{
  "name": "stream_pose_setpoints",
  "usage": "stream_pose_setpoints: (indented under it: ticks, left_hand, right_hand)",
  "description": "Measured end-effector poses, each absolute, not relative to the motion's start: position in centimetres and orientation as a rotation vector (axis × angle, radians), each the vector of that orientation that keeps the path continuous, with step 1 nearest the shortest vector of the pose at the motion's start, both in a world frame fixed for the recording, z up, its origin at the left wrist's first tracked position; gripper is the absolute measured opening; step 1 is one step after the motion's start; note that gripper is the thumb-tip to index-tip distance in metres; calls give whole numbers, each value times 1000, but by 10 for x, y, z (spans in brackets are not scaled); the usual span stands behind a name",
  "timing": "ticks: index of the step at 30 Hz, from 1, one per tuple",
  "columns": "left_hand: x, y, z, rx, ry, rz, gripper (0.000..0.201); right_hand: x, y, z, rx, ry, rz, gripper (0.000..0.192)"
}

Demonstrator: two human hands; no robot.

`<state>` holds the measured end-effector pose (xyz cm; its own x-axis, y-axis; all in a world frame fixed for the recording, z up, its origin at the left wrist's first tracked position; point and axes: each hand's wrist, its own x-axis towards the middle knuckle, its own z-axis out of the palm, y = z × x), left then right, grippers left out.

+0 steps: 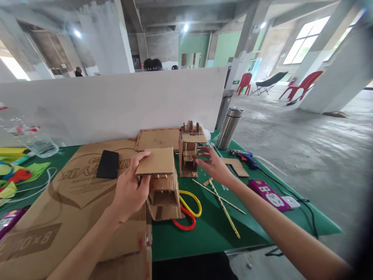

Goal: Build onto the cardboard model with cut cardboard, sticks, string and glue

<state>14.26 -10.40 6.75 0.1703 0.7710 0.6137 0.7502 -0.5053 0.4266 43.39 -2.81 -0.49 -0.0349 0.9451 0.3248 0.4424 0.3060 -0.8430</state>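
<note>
My left hand grips the left side of a cardboard box-like model, thumb on its flat top panel. The model stands on the green table, partly over scissors with red and yellow handles. My right hand reaches forward with fingers spread, its fingertips at the side of a smaller cardboard tower model with sticks on top. It holds nothing that I can see.
A black phone lies on a large flat cardboard sheet. Wooden sticks, a blue glue gun, a purple power strip and a steel flask sit to the right. A white partition stands behind.
</note>
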Motion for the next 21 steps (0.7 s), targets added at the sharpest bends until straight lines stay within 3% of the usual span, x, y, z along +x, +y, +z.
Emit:
stream_pose_setpoints:
  ticks: [3, 7, 15, 19, 21]
  left_hand:
    - [142, -106, 67, 2385, 1553, 1290, 38]
    - [142, -107, 68, 2376, 1633, 1239, 39]
    - [146, -106, 73, 2383, 1737, 1203, 39]
    - [147, -107, 72, 2403, 1708, 1211, 39]
    - [147, -109, 72, 2412, 1701, 1203, 40]
  right_hand:
    - [420, -55, 1, -1314, -1671, 613, 23]
    - [402, -80, 9, -1301, -1703, 516, 13]
    - [372, -118, 23, -1121, -1780, 813, 19]
    - [358, -128, 18, -1090, -1721, 1011, 51]
    - [354, -128, 15, -1101, -1690, 1053, 58]
